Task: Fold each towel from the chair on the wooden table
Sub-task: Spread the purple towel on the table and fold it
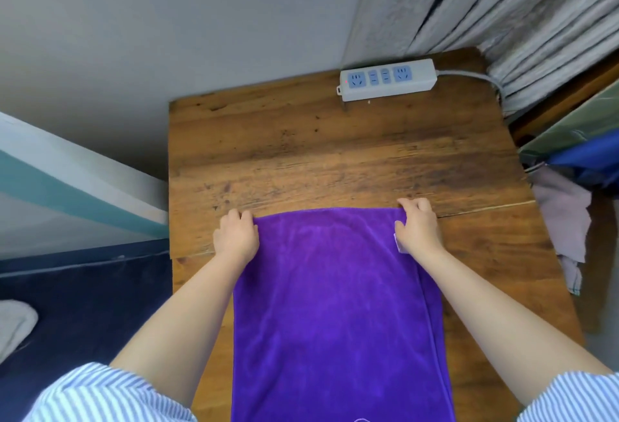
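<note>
A purple towel [335,304] lies lengthwise on the wooden table [335,153], running from mid-table toward me and out of the bottom of the view. My left hand [236,235] grips its far left corner. My right hand [417,227] grips its far right corner, next to a small white label. Both hands rest on the table surface at the towel's far edge. More cloth, pale pink and blue [566,213], hangs at the table's right side.
A white power strip [387,79] with blue sockets lies at the table's far edge, its cable running right. Grey curtains [502,12] hang at the back right. A wall stands behind, and a dark blue surface [83,304] lies to the left.
</note>
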### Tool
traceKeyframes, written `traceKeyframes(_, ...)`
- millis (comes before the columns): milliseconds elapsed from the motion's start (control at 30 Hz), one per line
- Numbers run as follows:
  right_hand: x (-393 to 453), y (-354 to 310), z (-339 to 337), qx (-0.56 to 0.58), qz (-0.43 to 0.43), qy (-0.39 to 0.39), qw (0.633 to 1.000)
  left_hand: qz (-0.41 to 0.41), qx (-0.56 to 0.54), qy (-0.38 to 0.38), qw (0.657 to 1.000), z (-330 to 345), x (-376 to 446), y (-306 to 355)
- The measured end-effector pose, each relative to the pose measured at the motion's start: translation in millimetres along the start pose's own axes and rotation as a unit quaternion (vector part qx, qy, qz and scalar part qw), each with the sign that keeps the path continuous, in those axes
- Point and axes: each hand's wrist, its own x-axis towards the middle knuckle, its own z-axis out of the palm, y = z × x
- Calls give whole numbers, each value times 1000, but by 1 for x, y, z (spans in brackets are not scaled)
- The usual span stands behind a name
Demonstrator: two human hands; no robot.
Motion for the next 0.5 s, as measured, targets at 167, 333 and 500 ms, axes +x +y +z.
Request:
traceKeyframes(167,8,-1,0,26,-39,-6,999,8,25,28,999,6,6,-5)
traceKeyframes(333,-5,8,-23,145,-56,-39,987,50,-87,59,993,0,-2,-4)
traceKeyframes(500,-28,37,-38,209,63,-230,948,108,-229,-99,962,-6,-23,-5)
